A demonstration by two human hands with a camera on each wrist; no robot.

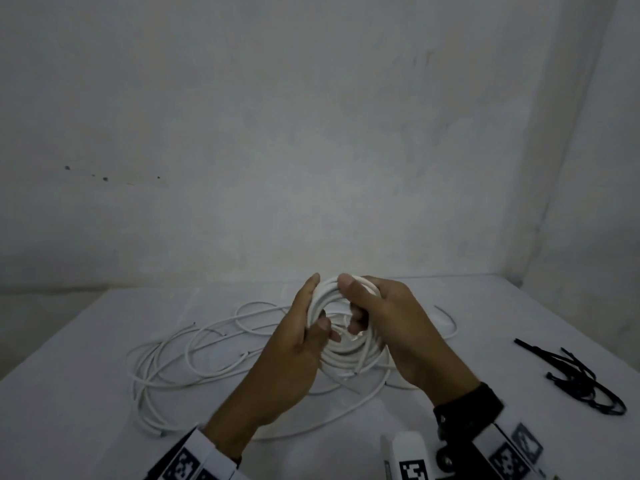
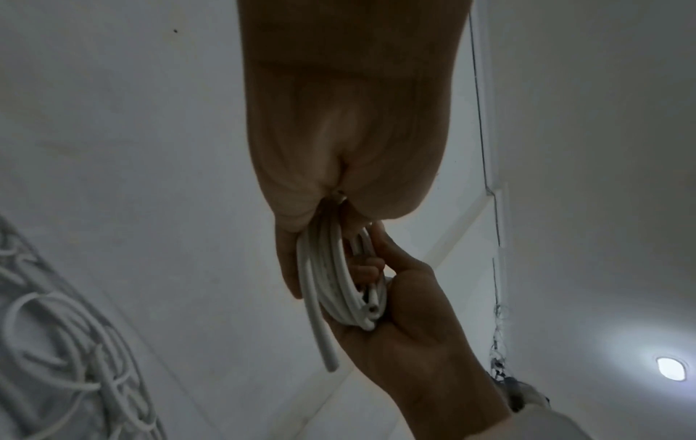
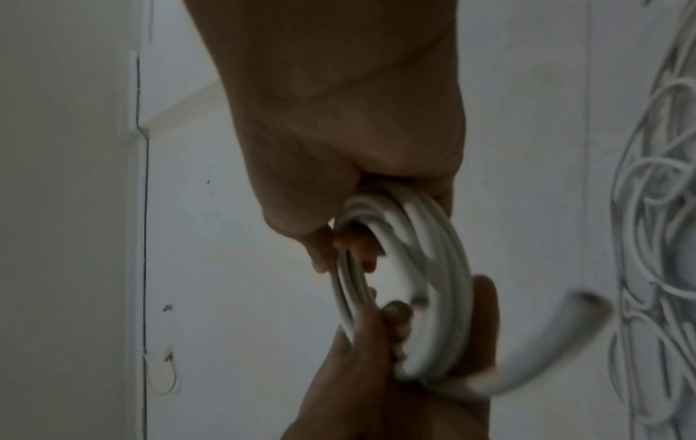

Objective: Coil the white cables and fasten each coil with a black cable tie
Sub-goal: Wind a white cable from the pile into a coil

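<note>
Both hands hold one white coil (image 1: pixel 341 336) above the middle of the surface (image 1: pixel 69 393). The left hand (image 1: pixel 294 341) has its grip curled around the left side of the coil, and the right hand (image 1: pixel 391 323) pinches the far right side. Loose white cables (image 1: pixel 180 358) lie below and to the left. Black cable ties (image 1: pixel 581 379) lie at the right, well apart.

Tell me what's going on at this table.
A person is winding a white cable into a coil, held up over the table with both hands. The left hand grips one side, the right hand the other. More loose white cable lies uncoiled on the table's left. The black cable ties sit untouched on the right.
</note>
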